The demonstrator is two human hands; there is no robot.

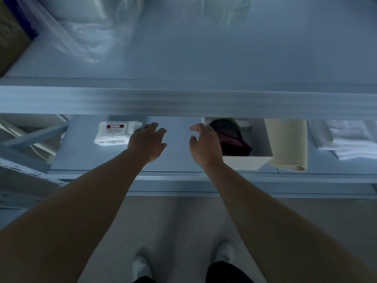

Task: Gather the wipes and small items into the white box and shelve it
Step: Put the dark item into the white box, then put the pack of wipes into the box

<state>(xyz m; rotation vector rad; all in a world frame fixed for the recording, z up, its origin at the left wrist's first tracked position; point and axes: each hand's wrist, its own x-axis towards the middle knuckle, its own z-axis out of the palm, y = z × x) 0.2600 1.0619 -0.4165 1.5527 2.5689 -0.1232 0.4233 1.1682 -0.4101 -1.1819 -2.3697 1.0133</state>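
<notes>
Hands empty above the lower shelf.
Left hand and right hand hover, fingers loosely spread, bare shelf between; wipes pack, red label blurred, just left of them, white box just right, upper shelf edge overhead.

The lower shelf is a pale grey board. On it, from left to right, lie a white pack of wipes with a red label, set flat toward the far side; a white box close to the near edge; a cream roll just beside the box (touching or not, I cannot tell); and folded white cloth. The upper shelf carries crumpled clear plastic and, at its left end, a cardboard box.
</notes>
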